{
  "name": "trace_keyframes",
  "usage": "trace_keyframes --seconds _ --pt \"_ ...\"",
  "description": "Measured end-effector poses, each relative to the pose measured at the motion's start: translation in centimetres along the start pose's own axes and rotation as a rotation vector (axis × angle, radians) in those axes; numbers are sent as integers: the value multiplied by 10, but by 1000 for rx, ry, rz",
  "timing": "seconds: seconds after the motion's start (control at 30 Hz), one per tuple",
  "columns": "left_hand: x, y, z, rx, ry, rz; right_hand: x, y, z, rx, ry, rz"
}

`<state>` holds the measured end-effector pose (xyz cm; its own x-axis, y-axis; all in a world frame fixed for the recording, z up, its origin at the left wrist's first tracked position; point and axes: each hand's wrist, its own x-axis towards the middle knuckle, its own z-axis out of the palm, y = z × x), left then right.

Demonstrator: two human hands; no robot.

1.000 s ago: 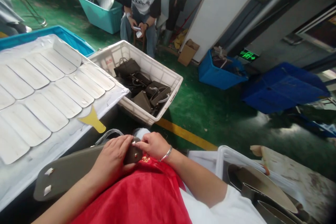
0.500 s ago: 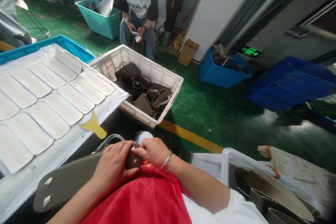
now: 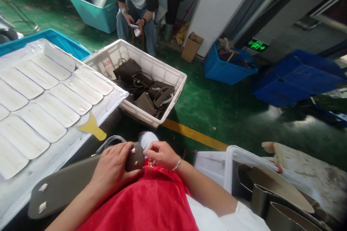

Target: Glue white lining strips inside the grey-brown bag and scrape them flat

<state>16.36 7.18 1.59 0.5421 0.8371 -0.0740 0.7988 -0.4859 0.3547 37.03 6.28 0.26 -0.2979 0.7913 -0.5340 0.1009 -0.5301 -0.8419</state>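
Note:
A long olive-grey bag piece [image 3: 65, 184] with rounded ends lies across my lap, its flat face up. Metal studs with small white tabs show near both ends, and a grey handle [image 3: 111, 142] sticks out behind it. My left hand [image 3: 114, 162] is wrapped over the piece near its right end, thumb toward me. Just right of that end is my right hand [image 3: 162, 156], a bracelet at its wrist, its fingers curled and pinched together; whether they hold anything is too small to tell.
White rounded panels [image 3: 54, 104] and a yellow scraper [image 3: 93, 127] lie on the table at left. A white crate [image 3: 179, 79] holds dark bags. At right, another white crate [image 3: 230, 166] holds curved pieces. A seated person [image 3: 138, 7] is ahead.
My right hand has drawn back slightly to the right from the piece's end, uncovering the studs there. My left hand still holds the piece. The whole view has shifted a little.

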Motion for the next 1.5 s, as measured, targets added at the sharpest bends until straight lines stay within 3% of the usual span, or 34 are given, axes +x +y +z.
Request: trace_keyframes --seconds 0.17,0.3,0.47,0.6,0.73,0.83,1.3,1.4,1.5 --pt "-1 0 0 15 21 11 1 -10 13 -286 39 -80" --pt "-1 2 0 28 44 16 4 -18 13 -429 33 -48" --pt "0 4 0 55 51 30 9 -21 16 -565 117 -50" --pt "-1 -1 0 27 27 31 11 -18 18 -572 108 -62" --pt "-4 -15 0 -89 -42 120 11 -14 17 -560 115 -89" --pt "-6 -20 1 -101 -26 146 12 -13 17 -522 118 -99" --pt "-12 -6 4 10 121 163 8 -7 17 -123 14 -12" --pt "-14 -5 2 29 124 178 7 -5 19 -150 50 -21" --pt "-15 -2 0 59 124 176 3 -7 22 -328 107 -72"
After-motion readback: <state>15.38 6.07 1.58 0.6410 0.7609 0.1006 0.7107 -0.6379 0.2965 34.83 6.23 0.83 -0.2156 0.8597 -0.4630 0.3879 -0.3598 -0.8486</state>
